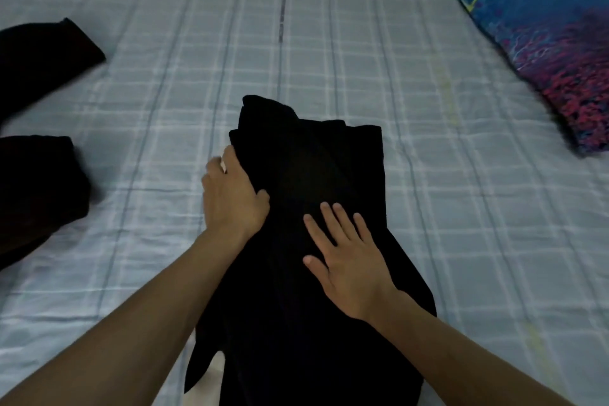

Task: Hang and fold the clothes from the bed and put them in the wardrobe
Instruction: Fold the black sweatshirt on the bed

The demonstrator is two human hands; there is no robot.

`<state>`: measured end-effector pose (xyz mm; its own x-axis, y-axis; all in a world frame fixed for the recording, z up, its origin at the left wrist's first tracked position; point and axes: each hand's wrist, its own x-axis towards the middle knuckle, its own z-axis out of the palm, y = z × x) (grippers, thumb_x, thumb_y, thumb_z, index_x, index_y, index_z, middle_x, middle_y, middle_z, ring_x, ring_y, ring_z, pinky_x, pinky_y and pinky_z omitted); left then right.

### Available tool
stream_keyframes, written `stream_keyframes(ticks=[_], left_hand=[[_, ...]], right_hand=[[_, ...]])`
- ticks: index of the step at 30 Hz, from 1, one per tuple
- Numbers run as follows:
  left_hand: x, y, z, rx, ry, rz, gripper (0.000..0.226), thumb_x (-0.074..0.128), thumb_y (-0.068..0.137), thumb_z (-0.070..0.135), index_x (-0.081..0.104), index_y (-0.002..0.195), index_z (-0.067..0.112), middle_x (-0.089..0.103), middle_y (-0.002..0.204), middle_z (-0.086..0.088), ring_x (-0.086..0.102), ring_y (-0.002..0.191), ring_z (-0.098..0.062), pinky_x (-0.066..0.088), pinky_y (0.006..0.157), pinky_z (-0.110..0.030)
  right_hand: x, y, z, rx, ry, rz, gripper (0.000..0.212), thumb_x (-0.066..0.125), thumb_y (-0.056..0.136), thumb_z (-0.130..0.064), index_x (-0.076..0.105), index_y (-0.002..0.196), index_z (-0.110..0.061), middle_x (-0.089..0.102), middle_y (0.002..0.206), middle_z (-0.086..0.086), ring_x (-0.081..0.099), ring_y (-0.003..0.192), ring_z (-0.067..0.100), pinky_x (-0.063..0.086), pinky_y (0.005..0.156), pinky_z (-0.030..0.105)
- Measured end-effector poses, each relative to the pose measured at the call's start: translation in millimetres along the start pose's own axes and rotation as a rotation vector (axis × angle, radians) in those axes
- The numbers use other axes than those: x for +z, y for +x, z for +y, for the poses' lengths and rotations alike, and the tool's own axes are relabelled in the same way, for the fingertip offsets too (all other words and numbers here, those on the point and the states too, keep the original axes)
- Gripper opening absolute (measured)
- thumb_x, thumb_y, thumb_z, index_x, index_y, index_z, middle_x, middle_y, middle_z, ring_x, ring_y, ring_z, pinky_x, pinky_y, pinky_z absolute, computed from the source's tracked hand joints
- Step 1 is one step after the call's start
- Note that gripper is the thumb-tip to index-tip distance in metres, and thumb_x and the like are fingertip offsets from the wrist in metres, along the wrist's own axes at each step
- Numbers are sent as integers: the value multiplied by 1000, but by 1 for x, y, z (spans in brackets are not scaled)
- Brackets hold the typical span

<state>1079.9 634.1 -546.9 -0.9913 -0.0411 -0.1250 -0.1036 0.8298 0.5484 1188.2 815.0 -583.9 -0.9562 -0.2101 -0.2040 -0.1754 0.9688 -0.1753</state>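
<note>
garment [306,158]: black | sheet [362,53]: pale blue check | pillow [543,36]: blue-red

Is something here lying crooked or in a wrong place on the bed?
Yes. The black garment under the left hand and right hand is folded unevenly: its far edge is stepped, with layers not lined up, and a flap sticks out at its near left. The pillow lies askew to the checked sheet lines.
</note>
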Motion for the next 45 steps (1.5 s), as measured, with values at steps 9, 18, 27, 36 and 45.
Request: stream_keyframes(ticks=[9, 18, 27, 36, 45], left_hand=[[62, -66, -18, 494, 519, -309, 70, 1, 98, 59, 7, 159, 27, -4, 167, -3, -12, 153, -22, -5, 124, -47], [29, -108, -26, 624, 636, -471, 70, 10, 100, 57, -3, 159, 22, -10, 167, -4, -13, 153, -24, -8, 123, -51], [22, -249, -113, 678, 441, -377, 66, 23, 103, 57, 25, 157, 19, 15, 166, -3, 6, 154, -24, 13, 118, -52], [10, -271, -119, 698, 429, -368, 70, 13, 101, 62, 10, 159, 25, -1, 167, 0, -10, 154, -19, 8, 123, -53], [0, -318, -137, 855, 566, -406, 106, 64, 82, 56, -2, 159, 28, -7, 168, -2, -8, 154, -25, 8, 123, -53]], right_hand=[[33, -63, -23, 100, -15, 32, 70, 20, 102, -58, 6, 159, -20, 5, 166, 10, -3, 153, 26, 4, 121, 52], [38, -81, -35, 119, -12, 12, 69, 8, 101, -54, 5, 158, -17, 0, 166, 10, -6, 153, 26, 0, 123, 51], [79, -183, -112, 118, 19, 20, 65, 10, 106, -48, 12, 157, -8, 3, 166, 9, -2, 153, 23, 10, 120, 47], [77, -202, -111, 56, 53, 26, 71, 11, 102, -54, 10, 157, -9, 4, 165, 10, -1, 153, 23, 7, 124, 49], [80, -293, -78, -70, 46, -15, 78, 29, 98, -66, 8, 159, -22, 10, 166, 5, 4, 153, 20, 15, 121, 47]])
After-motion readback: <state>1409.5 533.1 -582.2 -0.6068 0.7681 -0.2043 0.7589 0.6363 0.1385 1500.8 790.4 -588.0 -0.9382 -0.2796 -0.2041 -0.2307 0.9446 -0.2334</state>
